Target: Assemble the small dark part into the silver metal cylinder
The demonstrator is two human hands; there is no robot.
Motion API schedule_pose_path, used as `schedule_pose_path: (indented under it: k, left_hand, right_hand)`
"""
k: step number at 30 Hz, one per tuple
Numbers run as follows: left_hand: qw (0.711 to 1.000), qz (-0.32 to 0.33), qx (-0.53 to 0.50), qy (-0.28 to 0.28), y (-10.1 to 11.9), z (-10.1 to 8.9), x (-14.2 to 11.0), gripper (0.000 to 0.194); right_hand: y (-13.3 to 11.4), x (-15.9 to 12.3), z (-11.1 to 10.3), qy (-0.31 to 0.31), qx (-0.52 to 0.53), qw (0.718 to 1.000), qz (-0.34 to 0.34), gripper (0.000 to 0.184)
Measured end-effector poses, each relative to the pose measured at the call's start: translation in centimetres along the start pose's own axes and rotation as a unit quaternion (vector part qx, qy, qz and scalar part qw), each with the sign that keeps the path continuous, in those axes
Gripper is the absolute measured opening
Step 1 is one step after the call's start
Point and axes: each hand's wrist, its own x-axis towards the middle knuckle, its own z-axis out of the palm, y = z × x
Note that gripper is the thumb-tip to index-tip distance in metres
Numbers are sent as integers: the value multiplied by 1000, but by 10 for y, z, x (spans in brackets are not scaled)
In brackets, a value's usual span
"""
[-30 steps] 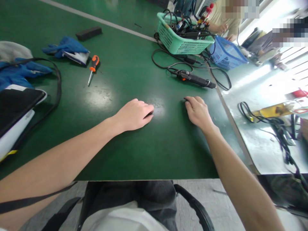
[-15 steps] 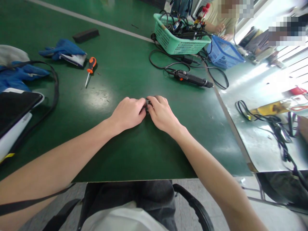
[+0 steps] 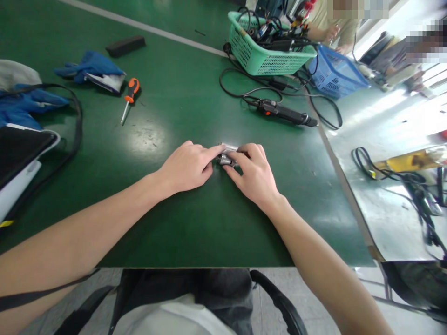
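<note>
A small silvery metal part point(image 3: 226, 159) with rounded, cylinder-like shapes sits between my two hands, low over the green table. My right hand point(image 3: 254, 173) grips its right side between the thumb and fingers. From the left, my left hand point(image 3: 190, 166) reaches it with the index finger stretched along its top. The thumb and other fingers of that hand are curled in, and what lies under them is hidden. Part of the metal piece is covered by fingers, so its exact kind cannot be told.
An orange-and-black screwdriver point(image 3: 130, 96), blue gloves point(image 3: 91, 70) and a dark block point(image 3: 125, 46) lie at left. Farther right are a corded black electric screwdriver point(image 3: 284, 113), a green basket point(image 3: 268, 61) of cables and a blue basket point(image 3: 335, 72). Other people sit beyond.
My right hand came in from the right to meet my left, then shifted slightly right. The metal part now shows between them, and my left index finger has straightened onto it.
</note>
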Motion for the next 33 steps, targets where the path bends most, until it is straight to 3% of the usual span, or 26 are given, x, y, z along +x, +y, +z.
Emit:
schedule_pose_path:
  k: [10, 14, 19, 23, 33]
  left_hand:
    - [1000, -6, 8, -1, 1, 1, 2, 53]
    - [1000, -8, -1, -5, 0, 1, 3, 53]
    - [999, 7, -33, 6, 2, -2, 1, 51]
    - [997, 46, -62, 17, 3, -5, -1, 29]
    - [993, 105, -51, -17, 1, -1, -1, 15]
  right_hand:
    - [-12, -6, -30, -105, 77, 992, -2, 16]
    - [-19, -7, -31, -133, 99, 986, 13, 15]
    - [-20, -6, -27, -136, 96, 985, 32, 15]
    - [-20, -6, -27, -136, 101, 985, 38, 16]
    - [-21, -6, -26, -135, 106, 984, 42, 20]
